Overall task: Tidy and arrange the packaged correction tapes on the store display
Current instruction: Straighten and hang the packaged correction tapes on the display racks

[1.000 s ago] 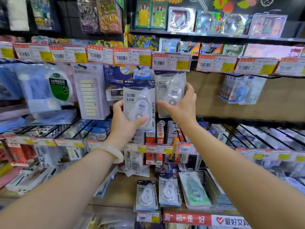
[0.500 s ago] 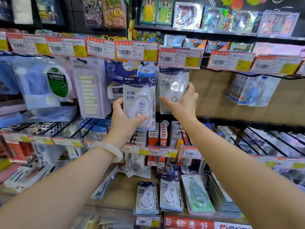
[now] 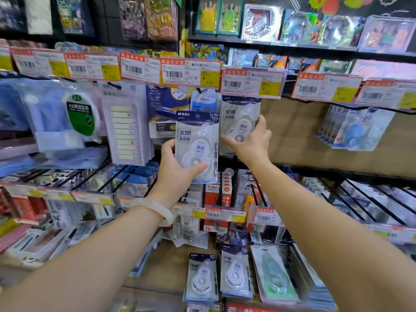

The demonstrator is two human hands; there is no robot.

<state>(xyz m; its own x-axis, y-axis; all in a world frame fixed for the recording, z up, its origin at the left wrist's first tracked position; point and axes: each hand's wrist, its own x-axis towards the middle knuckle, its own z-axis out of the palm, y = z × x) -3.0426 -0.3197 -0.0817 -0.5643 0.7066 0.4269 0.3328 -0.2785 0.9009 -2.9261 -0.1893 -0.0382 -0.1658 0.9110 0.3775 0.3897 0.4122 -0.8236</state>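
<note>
Stationery-store pegboard shelving, with the ¥3.00 price tag [image 3: 190, 72] as our landmark. Directly below it, our left hand [image 3: 177, 172] holds 1 packaged correction tape [image 3: 197, 146], thumb on the blister, fingers [image 3: 167, 147] behind the card. Below and right of the tag, our right hand [image 3: 252, 143] pinches a second pack [image 3: 239, 122] hanging on its peg. We judge each pack light, stiff and slippery; grip the card edges. Far below the tag, 2 matching packs [image 3: 201, 276] rest; 4 counted.
</note>
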